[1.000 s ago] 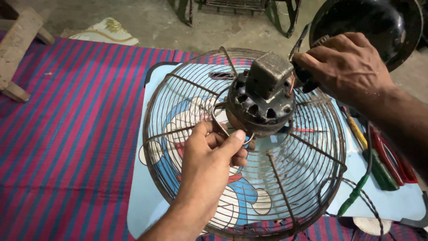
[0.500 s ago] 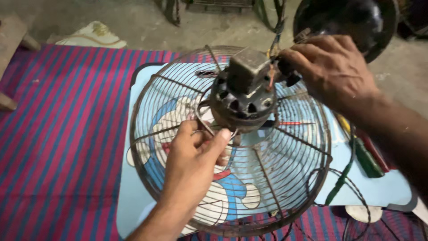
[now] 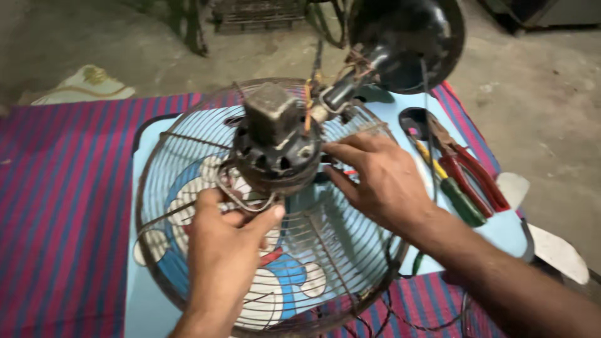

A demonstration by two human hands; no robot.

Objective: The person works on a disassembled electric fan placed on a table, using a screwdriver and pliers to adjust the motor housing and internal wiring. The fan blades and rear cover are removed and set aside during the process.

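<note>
The fan motor [image 3: 275, 147] sits on the wire guard [image 3: 188, 163], mid-mat. The left hand [image 3: 228, 250] seems to pinch guard wires below it; the right hand [image 3: 382, 178] rests open beside it. Pliers [image 3: 469, 169] and a green screwdriver [image 3: 460, 200] lie at the blue cartoon mat's [image 3: 144, 313] right edge, a black dome [image 3: 407, 40] beyond.

Single head view — looks steeply down, close over the striped mat [image 3: 56, 206].

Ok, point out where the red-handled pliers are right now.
The red-handled pliers lie on the light blue mat at the right of the head view, beside the green-handled screwdriver, just beyond the right hand.
</note>
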